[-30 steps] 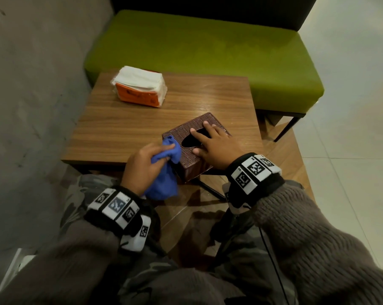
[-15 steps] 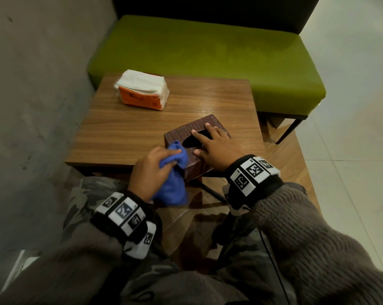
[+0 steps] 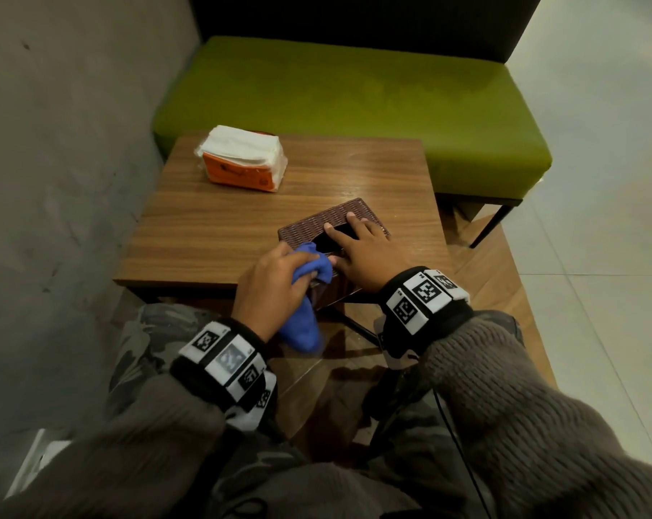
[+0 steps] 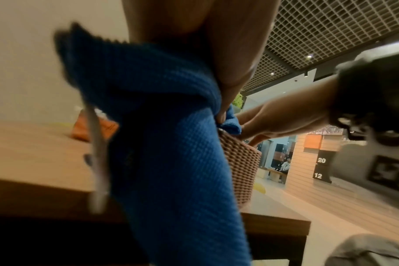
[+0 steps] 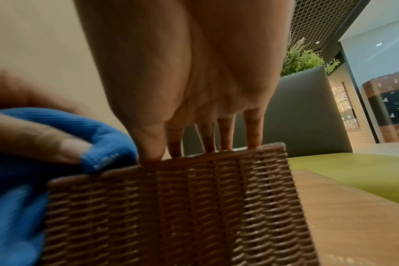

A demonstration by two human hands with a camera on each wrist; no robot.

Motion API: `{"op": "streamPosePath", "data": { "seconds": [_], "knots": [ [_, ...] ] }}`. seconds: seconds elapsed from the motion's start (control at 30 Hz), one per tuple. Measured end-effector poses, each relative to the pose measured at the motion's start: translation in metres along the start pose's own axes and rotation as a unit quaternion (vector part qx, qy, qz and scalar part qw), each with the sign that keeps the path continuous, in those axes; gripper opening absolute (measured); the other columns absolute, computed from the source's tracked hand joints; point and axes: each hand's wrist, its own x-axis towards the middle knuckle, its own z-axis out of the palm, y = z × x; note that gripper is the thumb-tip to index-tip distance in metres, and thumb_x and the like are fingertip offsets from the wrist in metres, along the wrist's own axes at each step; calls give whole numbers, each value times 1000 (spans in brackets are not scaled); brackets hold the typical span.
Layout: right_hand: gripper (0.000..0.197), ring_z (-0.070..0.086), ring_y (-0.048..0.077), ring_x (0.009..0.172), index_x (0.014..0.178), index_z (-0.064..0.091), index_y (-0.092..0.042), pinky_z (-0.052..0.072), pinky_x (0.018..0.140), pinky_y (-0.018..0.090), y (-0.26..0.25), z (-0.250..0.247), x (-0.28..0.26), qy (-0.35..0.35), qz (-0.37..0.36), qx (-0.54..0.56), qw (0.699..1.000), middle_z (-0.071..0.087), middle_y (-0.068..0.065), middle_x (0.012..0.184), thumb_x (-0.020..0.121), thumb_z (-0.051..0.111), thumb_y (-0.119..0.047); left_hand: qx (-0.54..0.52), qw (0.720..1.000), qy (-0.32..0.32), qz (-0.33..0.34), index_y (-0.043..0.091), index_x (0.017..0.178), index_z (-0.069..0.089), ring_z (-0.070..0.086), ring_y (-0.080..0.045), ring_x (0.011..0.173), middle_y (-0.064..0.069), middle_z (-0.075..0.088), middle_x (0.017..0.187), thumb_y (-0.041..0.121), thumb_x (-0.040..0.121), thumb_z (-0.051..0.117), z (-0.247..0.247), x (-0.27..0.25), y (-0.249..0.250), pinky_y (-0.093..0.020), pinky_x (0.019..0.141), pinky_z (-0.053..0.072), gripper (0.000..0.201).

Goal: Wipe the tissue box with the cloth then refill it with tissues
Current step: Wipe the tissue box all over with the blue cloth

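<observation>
A brown woven tissue box (image 3: 309, 224) (image 5: 171, 207) (image 4: 241, 165) sits at the near right edge of the wooden table (image 3: 219, 226). My right hand (image 3: 358, 249) (image 5: 189, 90) lies flat on its top with straight fingers beside the dark slot. My left hand (image 3: 275, 282) grips a blue cloth (image 3: 302, 324) (image 4: 162, 144) (image 5: 57, 129) and presses it on the box's near left corner; most of the cloth hangs below the table edge. An orange pack of white tissues (image 3: 242, 162) (image 4: 91, 129) lies at the table's far left.
A green cushioned bench (image 3: 354, 99) with a dark back stands behind the table. A grey wall (image 3: 62, 162) runs along the left. Pale tiled floor (image 3: 597, 219) lies to the right. My knees sit under the table's near edge.
My left hand has slid the cloth up from the box's near side onto its top near corner, closer to my right hand. The right hand has stayed on the box.
</observation>
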Motion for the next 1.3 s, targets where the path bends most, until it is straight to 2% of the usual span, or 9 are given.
{"op": "streamPosePath", "data": {
  "seconds": [0.33,0.43,0.53,0.73,0.8,0.87,1.0,1.17,1.3],
  "knots": [
    [61,5,21,149,151,20,-40,13,119,45,13,-6,-2,-1,-30,48,998,4,-2,163,97,47,-47,23,990,-78,117,30,108,68,54,-13,84,2,57,94,22,83,68,-17,0,-24,-19,61,33,26],
    [62,2,20,150,150,21,-39,13,119,46,12,-10,0,-13,-32,57,998,5,-3,163,96,51,-42,-192,975,-112,-13,39,96,67,60,-2,87,12,66,95,24,84,64,-30,7,-39,-26,77,45,19],
    [65,-6,21,150,152,22,-32,8,118,49,10,-9,-7,34,-31,49,998,8,0,163,96,54,-34,-514,826,-1,-229,29,102,59,67,-5,82,3,71,97,19,96,46,-49,15,-38,-24,76,53,17],
    [87,3,27,149,154,13,-27,11,117,51,-15,14,-36,115,64,104,986,9,10,161,85,52,-64,-753,608,6,-252,8,97,73,71,-16,87,-8,73,98,24,68,67,-67,26,-28,-30,74,59,34],
    [93,3,25,149,154,6,-26,10,117,52,-18,22,-34,90,84,122,985,5,9,162,84,52,-66,-721,656,38,-220,10,121,58,68,-9,92,-7,65,115,8,67,73,-59,36,-21,-23,80,55,56],
    [97,2,23,149,154,1,-22,8,117,51,-14,23,-32,86,77,153,982,3,6,162,84,57,-61,-582,795,95,-142,25,134,34,59,-1,106,2,50,129,-11,80,54,-49,45,-11,-21,90,50,67],
    [109,-2,14,149,154,-4,-21,0,117,52,12,8,-32,16,39,234,971,1,-1,163,80,71,-47,-221,969,-104,35,38,134,38,34,-17,131,-6,35,144,6,83,45,-19,37,-9,-42,111,30,61],
    [107,-13,9,148,154,-6,-26,-1,115,59,36,1,-25,-42,5,200,979,-6,-9,162,81,70,-49,3,981,-159,114,39,136,43,25,-19,140,1,34,148,69,78,34,7,13,-20,-47,114,18,66],
    [103,-15,8,147,154,1,-31,3,114,60,30,13,-19,-13,-8,154,988,-10,-17,161,78,61,-67,-157,979,-126,39,35,122,58,51,-12,116,7,48,125,53,79,56,-4,31,-32,-34,98,43,46]
  ]
}}
